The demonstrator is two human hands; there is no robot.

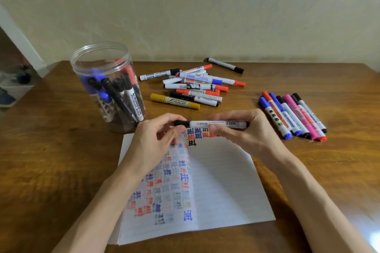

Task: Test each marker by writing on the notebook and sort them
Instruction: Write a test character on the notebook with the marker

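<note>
Marker (211, 124), white with black cap, lies level between both hands.

view: single head-worn wide-angle camera | position: above the near edge of the worktop (51, 160) | facing: forward and down, far wall (205, 10) filling the top third | range: close, notebook (226, 187) low centre, near the lens | coverage: worktop from near edge to wall | distortion: worktop edges bow toward the frame sides
</note>
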